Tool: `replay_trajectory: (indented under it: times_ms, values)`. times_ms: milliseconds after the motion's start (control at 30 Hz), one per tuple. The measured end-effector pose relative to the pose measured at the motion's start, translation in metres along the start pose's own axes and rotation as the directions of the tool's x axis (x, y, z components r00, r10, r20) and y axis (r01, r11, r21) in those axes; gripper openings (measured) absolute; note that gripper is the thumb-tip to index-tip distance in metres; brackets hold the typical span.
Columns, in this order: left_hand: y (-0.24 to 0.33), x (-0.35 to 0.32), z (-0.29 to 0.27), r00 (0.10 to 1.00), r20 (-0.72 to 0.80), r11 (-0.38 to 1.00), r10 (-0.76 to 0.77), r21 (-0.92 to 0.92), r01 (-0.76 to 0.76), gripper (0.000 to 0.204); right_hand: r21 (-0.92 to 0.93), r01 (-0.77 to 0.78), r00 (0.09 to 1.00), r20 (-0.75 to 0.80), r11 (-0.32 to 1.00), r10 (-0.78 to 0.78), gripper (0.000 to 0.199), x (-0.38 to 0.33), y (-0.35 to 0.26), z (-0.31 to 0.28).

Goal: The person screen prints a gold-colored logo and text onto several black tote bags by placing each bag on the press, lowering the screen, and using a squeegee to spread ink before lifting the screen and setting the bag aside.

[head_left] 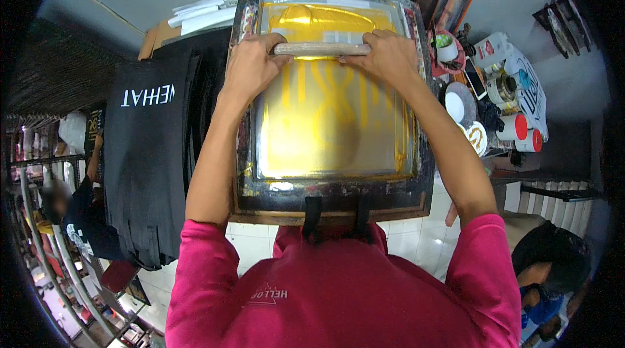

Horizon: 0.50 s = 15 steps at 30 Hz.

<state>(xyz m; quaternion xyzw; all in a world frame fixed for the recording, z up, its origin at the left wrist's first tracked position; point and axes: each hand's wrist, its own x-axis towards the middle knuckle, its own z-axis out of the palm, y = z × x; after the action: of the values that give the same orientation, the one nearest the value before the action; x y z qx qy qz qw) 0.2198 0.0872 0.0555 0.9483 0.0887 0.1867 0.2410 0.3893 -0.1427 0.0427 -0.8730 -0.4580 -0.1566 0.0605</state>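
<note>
Both my hands grip a long pale squeegee (319, 50) that lies crosswise over a printing screen (273, 160). My left hand (254, 61) is closed round its left end. Its right end is in my right hand (389, 56), with the thumb along the near side. Beyond the squeegee, thick yellow ink (303, 16) is pooled at the far end of the screen. Yellow pattern lines show through the mesh on the near side. Two black straps (312, 212) hang over the dark board's near edge; what they belong to is hidden.
Black bags (146, 153) are stacked at left, with white rolls (202, 14) behind. On the right stand a phone (475, 81), a white jug (493, 48), red-lidded tubs (514, 128) and an ink-smeared lid (477, 138). One person (91, 218) is far left, another (553, 257) lower right.
</note>
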Motion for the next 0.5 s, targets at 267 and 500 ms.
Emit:
replay_trajectory:
  times_ms: [267,500]
  values:
    - [0.023,-0.054,-0.008,1.0,0.004,1.0,-0.007,-0.002,0.007,0.031,0.049,0.029,0.998,-0.051,0.998,-0.026,0.063,-0.054,-0.024,-0.015]
    - [0.06,-0.13,-0.026,0.988,0.115,0.993,-0.105,-0.038,0.11,0.03,0.076,0.017,0.999,-0.045,0.997,-0.013,0.044,-0.133,-0.061,-0.041]
